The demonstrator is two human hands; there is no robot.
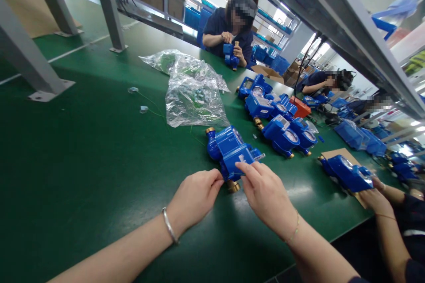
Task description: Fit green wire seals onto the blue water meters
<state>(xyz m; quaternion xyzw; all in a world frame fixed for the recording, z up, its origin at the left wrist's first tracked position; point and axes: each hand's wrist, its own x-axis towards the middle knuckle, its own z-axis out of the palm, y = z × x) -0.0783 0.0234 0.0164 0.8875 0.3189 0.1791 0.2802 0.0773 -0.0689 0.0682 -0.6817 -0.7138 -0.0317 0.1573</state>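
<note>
A blue water meter (232, 146) with brass threaded ends lies on the green table in front of me. Its grey-white dial is partly turned away. My left hand (199, 192) is at the meter's near end, thumb and fingers pinched together; what lies in the pinch is too small to make out. My right hand (265, 194) is closed beside the meter's blue box, index finger against it. A thin green wire (237, 174) shows at the right fingertips. Two small clear seals (144, 109) with green wires lie to the left.
A clear plastic bag (195, 97) of small seals lies beyond the meter. Several blue meters (282, 135) stand at the right. A co-worker opposite (229, 31) handles a meter; another's hands (375, 196) hold one at right. Metal posts (108, 9) rise at the left.
</note>
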